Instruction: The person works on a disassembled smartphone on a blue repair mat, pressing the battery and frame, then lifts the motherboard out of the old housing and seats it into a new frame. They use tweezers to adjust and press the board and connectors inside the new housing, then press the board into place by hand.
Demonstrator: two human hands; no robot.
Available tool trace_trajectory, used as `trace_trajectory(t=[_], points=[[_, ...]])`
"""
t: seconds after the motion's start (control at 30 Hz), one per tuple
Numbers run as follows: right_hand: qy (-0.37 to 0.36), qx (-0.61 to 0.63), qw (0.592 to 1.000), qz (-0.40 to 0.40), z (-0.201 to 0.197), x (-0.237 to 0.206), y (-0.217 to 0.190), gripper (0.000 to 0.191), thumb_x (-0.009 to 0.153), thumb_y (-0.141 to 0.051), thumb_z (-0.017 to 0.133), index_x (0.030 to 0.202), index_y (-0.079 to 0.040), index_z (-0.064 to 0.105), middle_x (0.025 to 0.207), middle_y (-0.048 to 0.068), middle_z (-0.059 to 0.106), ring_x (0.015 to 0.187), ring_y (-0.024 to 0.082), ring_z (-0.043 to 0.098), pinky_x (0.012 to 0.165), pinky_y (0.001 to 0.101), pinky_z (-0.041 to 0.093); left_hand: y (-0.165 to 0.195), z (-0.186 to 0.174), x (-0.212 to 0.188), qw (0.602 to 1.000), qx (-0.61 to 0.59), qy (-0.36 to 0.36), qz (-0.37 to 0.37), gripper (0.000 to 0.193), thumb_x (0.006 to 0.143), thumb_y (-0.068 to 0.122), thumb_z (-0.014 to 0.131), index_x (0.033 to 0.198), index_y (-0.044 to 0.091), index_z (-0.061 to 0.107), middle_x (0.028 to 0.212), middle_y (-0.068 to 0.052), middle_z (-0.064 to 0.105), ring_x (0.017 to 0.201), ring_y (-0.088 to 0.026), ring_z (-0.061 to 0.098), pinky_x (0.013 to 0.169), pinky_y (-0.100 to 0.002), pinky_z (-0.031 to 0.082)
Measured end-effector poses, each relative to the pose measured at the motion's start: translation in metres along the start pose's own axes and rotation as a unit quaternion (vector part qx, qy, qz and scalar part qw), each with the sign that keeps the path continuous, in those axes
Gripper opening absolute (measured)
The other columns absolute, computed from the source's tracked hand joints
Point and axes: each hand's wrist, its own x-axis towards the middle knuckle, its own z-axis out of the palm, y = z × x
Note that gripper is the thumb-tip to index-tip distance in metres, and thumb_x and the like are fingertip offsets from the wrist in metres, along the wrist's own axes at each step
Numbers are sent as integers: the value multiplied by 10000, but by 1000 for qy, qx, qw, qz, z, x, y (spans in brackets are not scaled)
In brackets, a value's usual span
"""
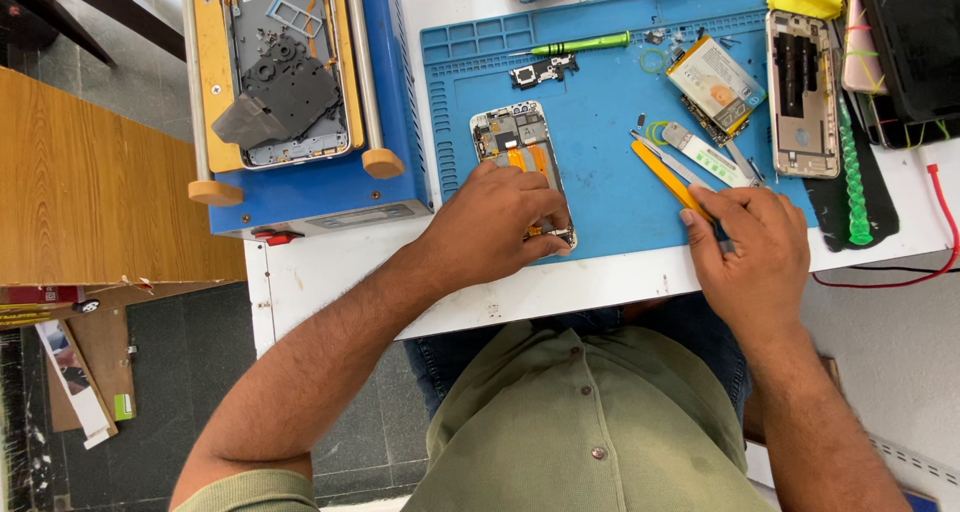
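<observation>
An opened phone [515, 140] with its circuit boards and orange ribbon cables exposed lies on a blue repair mat [600, 102]. My left hand [490, 222] rests over the phone's lower half, fingers curled around its near end and holding it down. My right hand [750, 247] sits at the mat's near right edge, closed on thin tools: an orange pry stick [665, 175] and metal tweezers [665, 158] point up and to the left from its fingers. The tool tips are off to the phone's right, apart from it.
A green screwdriver [580, 44], a small circuit part [543, 71], a battery [715, 82] and a gold phone frame [802, 92] lie on the mat. A blue machine [390, 82] with a grey plate stands to the left. A green spiral rod [853, 187] and red cable [940, 232] lie right.
</observation>
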Motion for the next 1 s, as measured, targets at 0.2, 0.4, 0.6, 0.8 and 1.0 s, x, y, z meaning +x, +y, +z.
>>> trace_trajectory(t=[0.2, 0.4, 0.6, 0.8, 1.0], points=[[19, 26, 999, -3, 0, -1, 1, 104, 1075, -155, 763, 1129, -71, 736, 1096, 73, 684, 1054, 239, 625, 948, 361, 462, 1, -1, 0, 1000, 2, 2, 6, 257, 854, 395, 797, 982, 173, 772, 896, 3, 721, 959, -177, 650, 962, -450, 425], [61, 93, 994, -10, 6, -11, 14, 150, 1143, -105, 708, 1151, -49, 569, 1203, 85, 695, 1079, 226, 623, 961, 358, 480, -1, 1, 1, 1000, -1, 2, 10, 235, 870, 378, 783, 975, 168, 771, 890, -7, 720, 964, -190, 658, 966, -464, 421], [99, 363, 926, 23, 4, -13, 23, 259, 1246, -37, 635, 1334, -69, 393, 1250, 156, 652, 1216, 194, 666, 1066, 282, 549, -7, 6, 2, 998, -43, 38, 7, 121, 1000, 198, 669, 1044, 144, 769, 911, -20, 739, 942, -199, 701, 887, -444, 499], [135, 439, 882, 107, -7, -10, 25, 376, 1129, -18, 625, 1412, -69, 382, 1218, 179, 685, 1142, 211, 710, 1011, 345, 627, -10, 8, 2, 985, -112, 132, -8, 116, 1026, 145, 663, 1105, 113, 742, 991, -34, 729, 984, -191, 693, 890, -380, 561], [109, 463, 877, 72, -5, -9, 34, 168, 1226, 23, 645, 1316, -24, 511, 1236, 227, 718, 1170, 263, 754, 1010, 380, 631, -8, 5, 1, 986, -59, 156, -11, 431, 784, 231, 889, 1177, 154, 730, 1305, -102, 590, 1293, -282, 520, 1112, -451, 464]])
